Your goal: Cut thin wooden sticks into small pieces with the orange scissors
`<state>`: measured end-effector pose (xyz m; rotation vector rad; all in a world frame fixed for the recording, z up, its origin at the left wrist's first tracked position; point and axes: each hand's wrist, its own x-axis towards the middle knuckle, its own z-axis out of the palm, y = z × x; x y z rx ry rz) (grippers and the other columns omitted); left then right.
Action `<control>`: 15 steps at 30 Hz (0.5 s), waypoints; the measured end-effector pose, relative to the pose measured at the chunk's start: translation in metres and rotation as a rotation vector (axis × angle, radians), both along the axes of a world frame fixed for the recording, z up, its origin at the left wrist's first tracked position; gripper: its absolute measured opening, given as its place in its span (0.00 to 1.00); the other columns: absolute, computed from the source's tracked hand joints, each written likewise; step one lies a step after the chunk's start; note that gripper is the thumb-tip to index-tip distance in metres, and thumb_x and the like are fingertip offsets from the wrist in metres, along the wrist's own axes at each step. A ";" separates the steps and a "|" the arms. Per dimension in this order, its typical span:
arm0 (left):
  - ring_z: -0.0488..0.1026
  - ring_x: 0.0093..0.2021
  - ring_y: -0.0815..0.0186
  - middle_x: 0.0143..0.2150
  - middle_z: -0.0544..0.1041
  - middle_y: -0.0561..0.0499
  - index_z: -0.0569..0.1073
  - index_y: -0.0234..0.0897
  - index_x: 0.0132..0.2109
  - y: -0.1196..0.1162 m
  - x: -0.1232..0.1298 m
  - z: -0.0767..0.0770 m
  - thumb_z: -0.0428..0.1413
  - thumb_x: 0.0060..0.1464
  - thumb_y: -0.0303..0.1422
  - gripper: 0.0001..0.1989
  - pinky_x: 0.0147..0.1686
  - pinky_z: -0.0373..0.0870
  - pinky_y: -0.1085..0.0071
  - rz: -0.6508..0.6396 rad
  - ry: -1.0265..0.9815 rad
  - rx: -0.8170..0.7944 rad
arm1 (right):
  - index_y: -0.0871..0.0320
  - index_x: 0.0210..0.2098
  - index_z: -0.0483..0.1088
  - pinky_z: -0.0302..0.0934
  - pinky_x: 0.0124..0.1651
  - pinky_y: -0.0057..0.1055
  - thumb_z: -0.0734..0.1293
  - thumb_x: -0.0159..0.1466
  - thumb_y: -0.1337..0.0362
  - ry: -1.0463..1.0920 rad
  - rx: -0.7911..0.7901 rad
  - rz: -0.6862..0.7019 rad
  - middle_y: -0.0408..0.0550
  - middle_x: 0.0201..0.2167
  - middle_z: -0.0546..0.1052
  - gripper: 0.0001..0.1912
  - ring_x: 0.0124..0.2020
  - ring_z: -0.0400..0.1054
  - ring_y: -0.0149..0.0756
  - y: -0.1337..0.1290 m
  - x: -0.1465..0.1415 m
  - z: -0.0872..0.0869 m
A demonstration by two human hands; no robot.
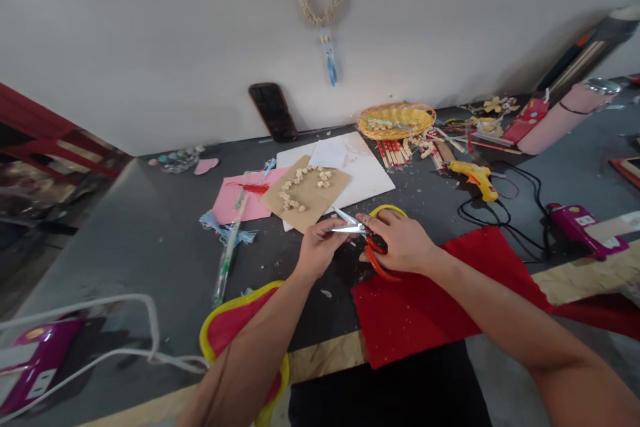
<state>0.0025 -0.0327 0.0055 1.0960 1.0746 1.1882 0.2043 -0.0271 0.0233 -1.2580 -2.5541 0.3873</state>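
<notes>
My right hand is wrapped round a pair of red-handled scissors, whose silver blades stand apart and point left. Just at the blade tips, my left hand is closed in a pinch; what it holds is too small to make out. Beyond the hands lies a brown paper square bearing a curved row of small cream-coloured pieces. Under that paper are a white sheet and pink paper. A red cloth is spread beneath my right forearm.
A yellow glue gun with a black cord lies to the right, near a purple power strip. At the back stand a wicker basket, a phone and a pink bottle. White cables cross the left front.
</notes>
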 end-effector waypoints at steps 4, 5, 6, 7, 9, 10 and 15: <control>0.74 0.28 0.66 0.28 0.80 0.48 0.81 0.35 0.30 0.000 -0.004 -0.001 0.65 0.46 0.36 0.08 0.31 0.70 0.73 -0.072 0.069 0.036 | 0.56 0.64 0.58 0.64 0.51 0.47 0.65 0.58 0.39 0.029 0.026 0.041 0.57 0.49 0.70 0.42 0.52 0.64 0.50 0.003 0.004 0.000; 0.74 0.28 0.66 0.28 0.80 0.48 0.81 0.35 0.30 0.000 -0.004 -0.002 0.65 0.46 0.36 0.08 0.31 0.70 0.73 -0.086 0.068 0.029 | 0.56 0.64 0.58 0.64 0.51 0.47 0.65 0.58 0.39 0.038 0.021 0.054 0.57 0.49 0.69 0.42 0.52 0.64 0.50 0.004 0.004 0.000; 0.74 0.28 0.67 0.28 0.80 0.48 0.81 0.35 0.31 0.001 -0.005 -0.002 0.65 0.46 0.36 0.08 0.31 0.70 0.73 -0.098 0.058 0.019 | 0.56 0.64 0.58 0.64 0.52 0.47 0.65 0.58 0.39 0.047 0.012 0.067 0.57 0.49 0.69 0.42 0.52 0.64 0.50 0.004 0.005 0.000; 0.74 0.28 0.67 0.28 0.80 0.47 0.81 0.35 0.31 0.001 -0.005 -0.003 0.65 0.46 0.36 0.08 0.31 0.70 0.73 -0.106 0.043 0.010 | 0.57 0.64 0.58 0.64 0.52 0.47 0.65 0.58 0.39 0.054 0.000 0.079 0.58 0.49 0.69 0.42 0.52 0.64 0.50 0.005 0.005 0.000; 0.74 0.28 0.67 0.28 0.81 0.48 0.81 0.35 0.31 0.001 -0.006 -0.005 0.65 0.45 0.36 0.08 0.31 0.70 0.73 -0.114 0.015 -0.005 | 0.57 0.64 0.57 0.64 0.52 0.47 0.64 0.59 0.40 0.062 -0.026 0.095 0.58 0.49 0.69 0.42 0.52 0.65 0.50 0.005 0.005 0.000; 0.75 0.28 0.67 0.28 0.81 0.48 0.81 0.35 0.31 0.001 -0.006 -0.005 0.66 0.45 0.36 0.08 0.31 0.70 0.73 -0.112 0.005 -0.013 | 0.57 0.65 0.57 0.65 0.51 0.47 0.64 0.59 0.39 0.062 -0.038 0.098 0.58 0.49 0.69 0.42 0.52 0.65 0.50 0.005 0.005 0.000; 0.75 0.28 0.66 0.27 0.80 0.48 0.80 0.35 0.31 0.000 -0.004 -0.004 0.67 0.43 0.37 0.10 0.32 0.71 0.72 -0.080 -0.015 -0.046 | 0.56 0.65 0.55 0.65 0.50 0.46 0.63 0.60 0.40 0.043 -0.060 0.077 0.59 0.51 0.70 0.41 0.53 0.65 0.50 0.004 0.004 -0.002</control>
